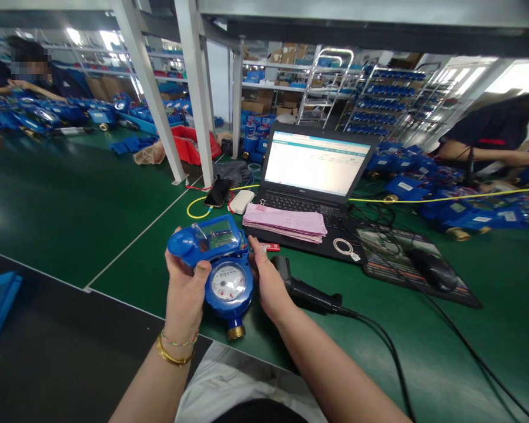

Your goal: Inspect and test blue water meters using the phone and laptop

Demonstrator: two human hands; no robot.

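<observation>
Head view: the left grip (186, 288) pinches the blue meter (220, 265), thumb (201, 271) on top; the right grip (268, 279), extended flat, rests along its opposite side, probably steadying it between them, dial (228, 284) facing up.

The meter (227, 282) is blue (its threaded end (236, 333) golden).

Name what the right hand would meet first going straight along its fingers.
The right hand, apparently touching the blue meter, would probably meet the white box lying beyond first, though depth is unclear.
</observation>
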